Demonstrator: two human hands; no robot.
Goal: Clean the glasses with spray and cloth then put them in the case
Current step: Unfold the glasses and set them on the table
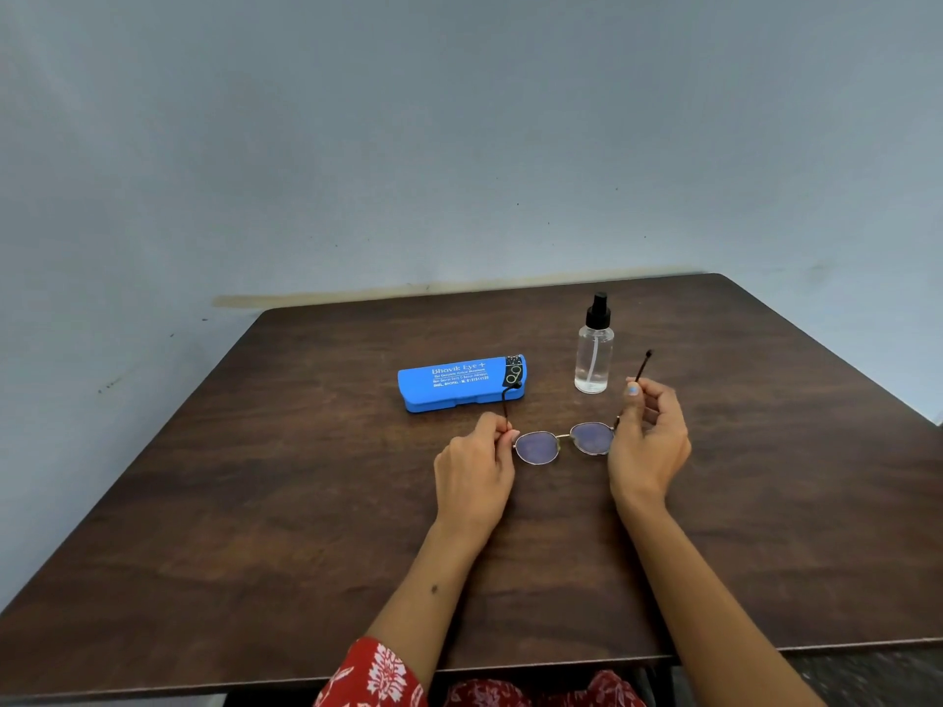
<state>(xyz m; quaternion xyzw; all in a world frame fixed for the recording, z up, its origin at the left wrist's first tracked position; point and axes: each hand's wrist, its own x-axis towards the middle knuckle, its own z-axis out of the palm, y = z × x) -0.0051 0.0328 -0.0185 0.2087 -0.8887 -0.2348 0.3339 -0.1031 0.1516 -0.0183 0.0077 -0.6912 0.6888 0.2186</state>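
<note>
The thin-framed glasses (564, 442) with bluish lenses are held just above the brown table (255, 502), both temples spread and pointing away from me. My left hand (477, 469) pinches the left temple near its hinge. My right hand (648, 436) pinches the right temple, whose dark tip sticks up past the fingers. A closed blue glasses case (459, 382) with white lettering lies just beyond my left hand. A clear spray bottle (594, 349) with a black pump top stands upright beyond the glasses, left of my right hand. No cloth is in view.
The table's back edge runs along a pale blue-grey wall (459, 145). Its right corner is cut off at an angle. A red patterned sleeve (377, 676) and lap show at the near edge.
</note>
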